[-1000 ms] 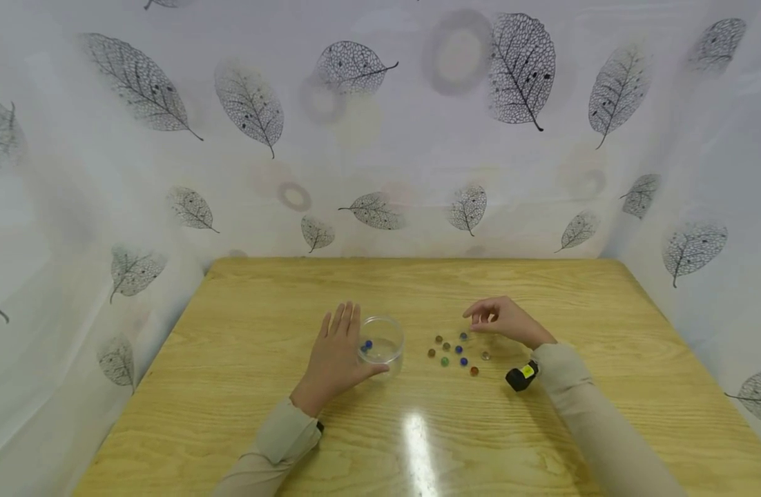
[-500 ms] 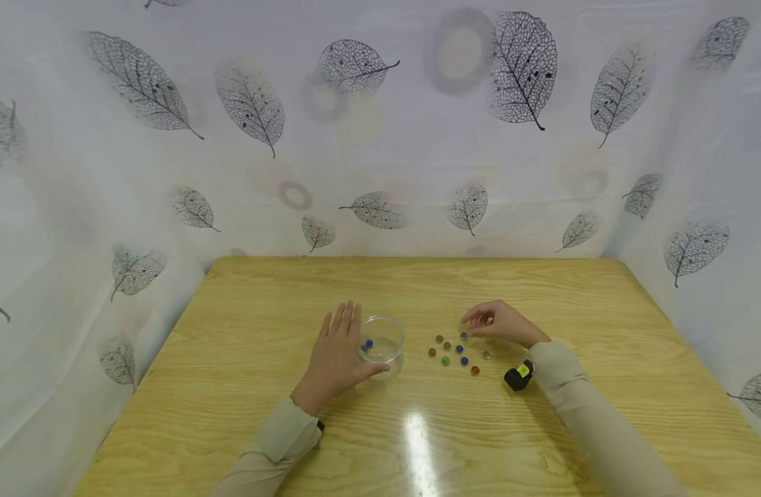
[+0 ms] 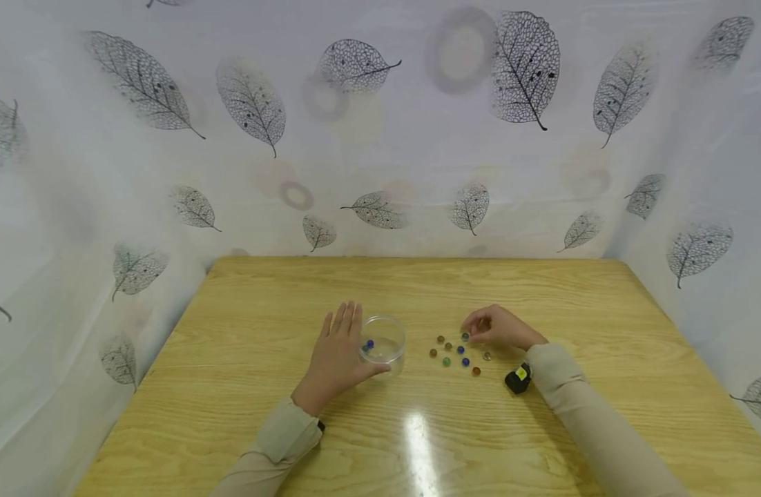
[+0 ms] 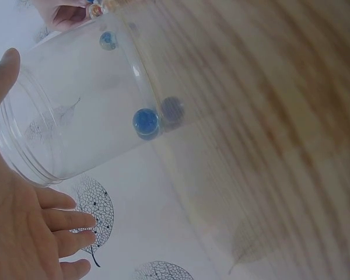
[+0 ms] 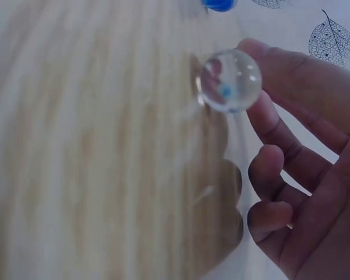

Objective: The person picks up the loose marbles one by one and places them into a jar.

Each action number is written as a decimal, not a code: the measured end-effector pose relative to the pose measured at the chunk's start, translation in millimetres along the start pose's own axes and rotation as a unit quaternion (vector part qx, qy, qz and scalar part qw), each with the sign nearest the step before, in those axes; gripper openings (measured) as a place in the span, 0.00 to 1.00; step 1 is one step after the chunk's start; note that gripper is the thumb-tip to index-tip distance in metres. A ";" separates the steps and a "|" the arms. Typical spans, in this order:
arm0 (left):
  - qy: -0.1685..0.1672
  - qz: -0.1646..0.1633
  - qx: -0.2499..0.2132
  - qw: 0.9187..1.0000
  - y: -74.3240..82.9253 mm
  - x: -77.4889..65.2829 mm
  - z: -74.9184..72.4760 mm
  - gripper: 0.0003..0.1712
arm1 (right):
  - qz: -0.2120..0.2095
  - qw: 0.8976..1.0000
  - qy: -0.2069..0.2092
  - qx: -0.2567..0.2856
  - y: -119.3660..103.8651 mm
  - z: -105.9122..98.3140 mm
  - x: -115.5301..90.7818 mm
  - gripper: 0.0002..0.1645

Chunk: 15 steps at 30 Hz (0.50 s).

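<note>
My left hand point(image 3: 333, 355) lies along a clear jar point(image 3: 389, 362), its fingers straight on one side and the thumb across the near side. Blue marbles point(image 3: 370, 343) sit at the jar's bottom; its threaded mouth point(image 4: 26, 134) faces the palm in the left wrist view. My right hand point(image 3: 501, 326) has thumb and index finger around a bluish marble point(image 3: 465, 337) on the table, pinching it as far as the head view shows. In the right wrist view a clear marble point(image 5: 230, 80) in front covers those fingertips.
Several loose marbles lie between the hands, among them a green marble point(image 3: 446, 362), an orange-red marble point(image 3: 476, 371) and dark blue ones. They rest on a wooden table point(image 3: 293, 290). A leaf-patterned curtain point(image 3: 380, 159) rises behind and at both sides.
My right hand has moved down and slightly left, and its fingertips have closed around the bluish marble. My left hand and the jar have stayed in place.
</note>
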<state>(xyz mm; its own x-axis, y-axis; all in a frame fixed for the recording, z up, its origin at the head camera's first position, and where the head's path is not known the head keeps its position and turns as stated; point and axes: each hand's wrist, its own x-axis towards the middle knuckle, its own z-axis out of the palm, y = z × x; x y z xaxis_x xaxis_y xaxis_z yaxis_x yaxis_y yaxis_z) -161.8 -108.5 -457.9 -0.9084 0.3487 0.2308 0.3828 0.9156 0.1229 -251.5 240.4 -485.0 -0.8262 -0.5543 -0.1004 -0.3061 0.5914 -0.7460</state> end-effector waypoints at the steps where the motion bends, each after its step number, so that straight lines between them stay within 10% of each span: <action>1: 0.000 0.000 0.002 1.000 0.0 0.1 0.0 0.68 | 0.002 1.000 -0.001 0.001 -0.4 0.4 0.0 0.13; 15: 0.005 0.003 -0.001 1.000 0.0 0.8 0.9 0.68 | -0.004 1.000 -0.016 -0.006 -4.3 2.2 4.2 0.11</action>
<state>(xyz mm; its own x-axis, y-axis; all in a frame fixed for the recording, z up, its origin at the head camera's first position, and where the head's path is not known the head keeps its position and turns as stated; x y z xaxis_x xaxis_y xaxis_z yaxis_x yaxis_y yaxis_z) -162.6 -108.1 -458.6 -0.9048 0.3516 0.2403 0.3878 0.9134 0.1237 -252.5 234.2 -483.7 -0.8087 -0.5766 -0.1160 -0.3182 0.5948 -0.7383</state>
